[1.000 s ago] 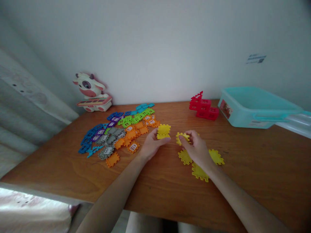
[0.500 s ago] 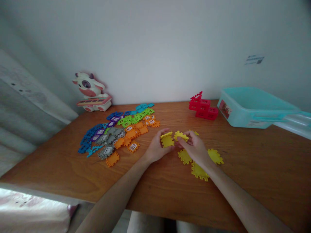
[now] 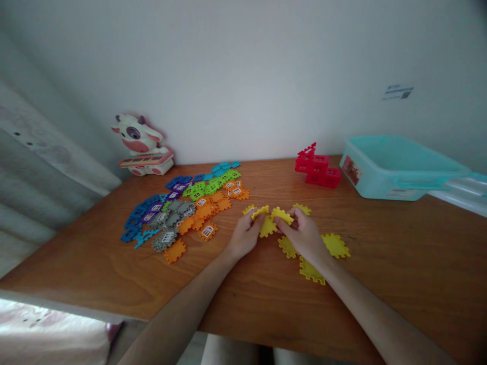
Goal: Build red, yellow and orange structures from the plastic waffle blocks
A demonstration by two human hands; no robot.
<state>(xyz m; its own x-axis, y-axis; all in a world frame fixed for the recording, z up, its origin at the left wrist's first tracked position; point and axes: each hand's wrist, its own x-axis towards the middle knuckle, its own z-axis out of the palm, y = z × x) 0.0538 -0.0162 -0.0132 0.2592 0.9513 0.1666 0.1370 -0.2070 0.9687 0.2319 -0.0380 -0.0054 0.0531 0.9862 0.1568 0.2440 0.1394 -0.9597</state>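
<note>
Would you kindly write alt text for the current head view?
A left hand and right hand hold yellow toothed tiles close together over a wooden table. Multicoloured tiles lie to the left; a red structure and a turquoise bin stand at back right.

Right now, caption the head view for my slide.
Left hand and right hand hold yellow tiles at a wooden table.

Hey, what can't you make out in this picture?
All in the head view:
Left hand: most fingertips hidden behind the held yellow tiles.
Loose yellow tile: partly covered by the right hand.
Wall label: print too small and blurred to read.
Clear plastic piece by the teal bin: cut off by the right edge.
</note>
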